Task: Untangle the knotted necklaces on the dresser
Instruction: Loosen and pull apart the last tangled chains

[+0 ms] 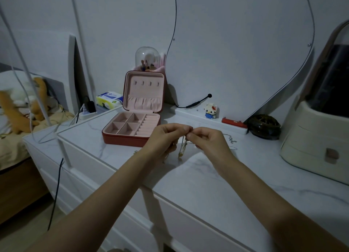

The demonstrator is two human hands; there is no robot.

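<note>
Necklaces (181, 147) hung in a thin gold tangle from two pinching hands above the dresser top (217, 176).

Both hands met fingertip to fingertip: the left hand (166, 136) and the right hand (205, 140) each nipped the chains between thumb and curled fingers, and the strands dangled below that meeting point, their lower ends close to the marble-patterned surface; whether they touched it could not be told. Just past the right hand, a silver chain (232, 141) lay loose on the top. Beyond the left hand stood a red jewellery box (132, 138), lid up, its pink compartments showing. Farther back past the right hand sat a small block figure (211, 110), a red bar (234, 122) and a dark round dish (264, 127). A cream drawer organiser (317, 144) stood well off to the right hand's outer side.
</note>
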